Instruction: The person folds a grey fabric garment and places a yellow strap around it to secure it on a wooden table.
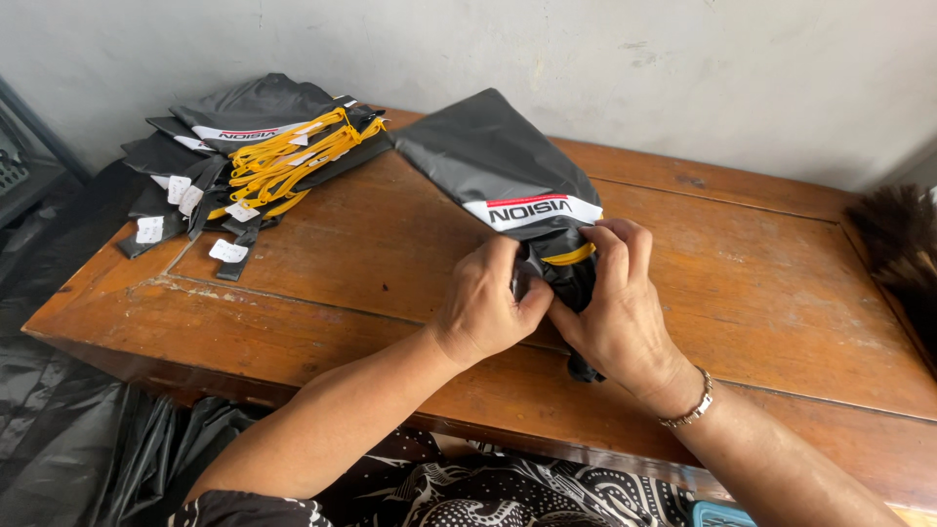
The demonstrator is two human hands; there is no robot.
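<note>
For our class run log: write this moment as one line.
left hand: gripping black bag | right hand: gripping same bag | pile of bags: table's far left

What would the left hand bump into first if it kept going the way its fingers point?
The left hand already touches the dark bag; going straight on, it would likely meet the right hand just behind.
</note>
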